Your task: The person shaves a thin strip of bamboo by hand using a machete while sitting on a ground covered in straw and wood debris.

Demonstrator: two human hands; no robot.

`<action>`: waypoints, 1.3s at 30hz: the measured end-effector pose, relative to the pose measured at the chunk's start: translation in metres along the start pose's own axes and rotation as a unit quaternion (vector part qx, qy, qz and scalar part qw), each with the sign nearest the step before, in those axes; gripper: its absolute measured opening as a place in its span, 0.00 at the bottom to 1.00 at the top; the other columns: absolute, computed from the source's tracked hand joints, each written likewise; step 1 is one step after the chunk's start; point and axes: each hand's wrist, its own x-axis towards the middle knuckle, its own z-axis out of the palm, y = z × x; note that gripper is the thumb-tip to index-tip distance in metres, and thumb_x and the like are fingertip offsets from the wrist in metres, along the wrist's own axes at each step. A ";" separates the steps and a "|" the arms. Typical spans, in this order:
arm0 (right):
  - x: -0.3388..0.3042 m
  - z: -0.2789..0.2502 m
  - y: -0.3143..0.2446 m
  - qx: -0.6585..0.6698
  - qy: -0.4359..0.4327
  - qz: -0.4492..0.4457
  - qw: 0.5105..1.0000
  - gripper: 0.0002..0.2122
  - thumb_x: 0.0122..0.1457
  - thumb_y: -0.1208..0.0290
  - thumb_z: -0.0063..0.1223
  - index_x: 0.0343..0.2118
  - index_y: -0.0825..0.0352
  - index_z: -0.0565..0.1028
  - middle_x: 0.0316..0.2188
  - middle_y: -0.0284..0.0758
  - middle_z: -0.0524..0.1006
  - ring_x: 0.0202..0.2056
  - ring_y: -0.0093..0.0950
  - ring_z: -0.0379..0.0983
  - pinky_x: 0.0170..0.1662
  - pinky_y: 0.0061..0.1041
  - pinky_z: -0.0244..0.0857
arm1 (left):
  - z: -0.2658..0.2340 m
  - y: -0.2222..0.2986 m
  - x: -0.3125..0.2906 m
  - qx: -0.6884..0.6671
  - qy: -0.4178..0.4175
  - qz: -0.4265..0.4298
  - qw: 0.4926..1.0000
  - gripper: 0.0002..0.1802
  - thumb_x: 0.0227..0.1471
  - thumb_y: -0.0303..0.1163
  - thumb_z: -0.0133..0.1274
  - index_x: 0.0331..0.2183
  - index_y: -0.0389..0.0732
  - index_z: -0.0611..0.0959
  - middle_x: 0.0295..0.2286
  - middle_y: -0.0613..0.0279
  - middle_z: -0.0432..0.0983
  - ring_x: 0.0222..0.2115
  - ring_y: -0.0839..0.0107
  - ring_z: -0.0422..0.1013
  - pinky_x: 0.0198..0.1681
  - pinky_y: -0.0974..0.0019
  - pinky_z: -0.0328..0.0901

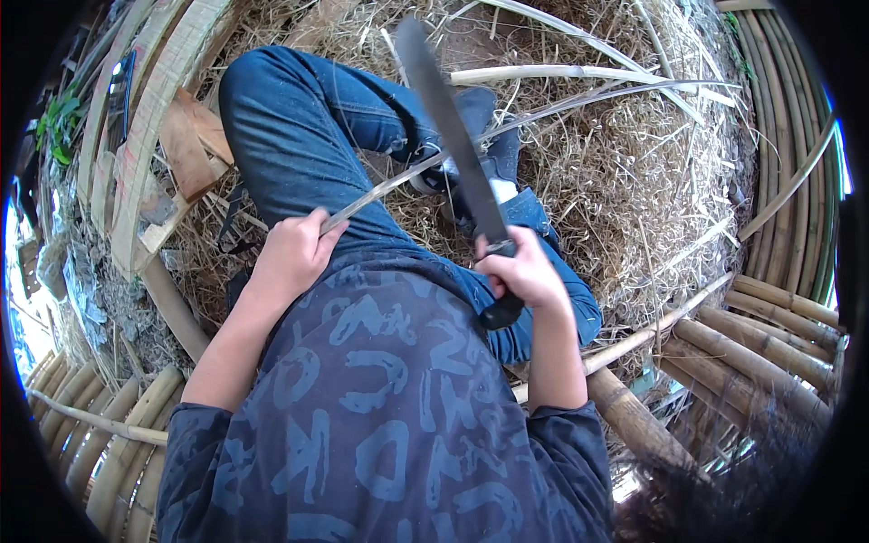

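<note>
My left hand (296, 251) is closed around the near end of a long, thin bamboo strip (392, 184), close to my waist. From there the strip runs across my legs and off to the far right. In my right hand (528, 271) is a machete (459, 136), gripped by its black handle (503, 312). Its dark, wide blade points up and away, slightly blurred toward the tip, and passes over the strip in this view. Whether blade and strip touch, I cannot tell.
I sit cross-legged in jeans (281, 118) on ground covered in shavings (606, 190). More split bamboo pieces (552, 72) lie ahead. Wooden planks (149, 118) and a brown wood block (188, 149) are at left. Bamboo pole fencing (786, 154) stands right; bamboo slats (136, 434) sit behind me.
</note>
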 end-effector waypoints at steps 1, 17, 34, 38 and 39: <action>-0.004 -0.010 0.000 0.016 0.023 -0.018 0.999 0.06 0.45 0.81 0.56 0.25 0.66 0.71 0.14 0.28 0.69 0.13 0.17 0.65 0.16 0.18 0.59 | -0.002 0.008 0.005 0.002 -0.001 0.005 1.000 0.17 0.57 0.36 0.51 0.23 0.33 0.73 0.18 0.41 0.70 0.23 0.41 0.69 0.25 0.50 0.61; -0.051 -0.027 0.015 0.215 0.119 -0.168 0.955 0.05 0.46 0.83 0.52 0.25 0.67 0.69 0.12 0.30 0.68 0.10 0.19 0.64 0.15 0.18 0.60 | -0.005 0.107 0.063 0.041 0.011 0.143 0.989 0.09 0.51 0.32 0.53 0.28 0.37 0.74 0.19 0.45 0.73 0.24 0.46 0.72 0.27 0.48 0.64; -0.075 -0.019 0.048 0.231 0.020 -0.125 0.965 0.06 0.45 0.83 0.53 0.25 0.68 0.69 0.13 0.29 0.68 0.12 0.19 0.65 0.16 0.20 0.59 | 0.006 0.137 0.057 0.076 -0.021 0.151 0.985 0.10 0.50 0.33 0.54 0.27 0.35 0.75 0.19 0.46 0.75 0.23 0.49 0.74 0.27 0.50 0.69; -0.073 -0.033 0.053 0.287 -0.052 -0.129 0.948 0.06 0.45 0.84 0.52 0.25 0.69 0.68 0.12 0.30 0.66 0.11 0.20 0.63 0.15 0.21 0.59 | 0.011 0.139 0.058 0.049 -0.039 0.151 0.987 0.10 0.52 0.32 0.53 0.28 0.34 0.75 0.20 0.44 0.74 0.25 0.45 0.73 0.28 0.49 0.65; -0.072 -0.036 0.054 0.292 -0.069 -0.130 0.945 0.07 0.45 0.85 0.52 0.25 0.69 0.67 0.12 0.30 0.65 0.11 0.20 0.62 0.14 0.21 0.59 | 0.011 0.138 0.058 0.041 -0.044 0.150 0.987 0.10 0.52 0.33 0.53 0.28 0.34 0.75 0.20 0.43 0.74 0.25 0.45 0.73 0.28 0.49 0.65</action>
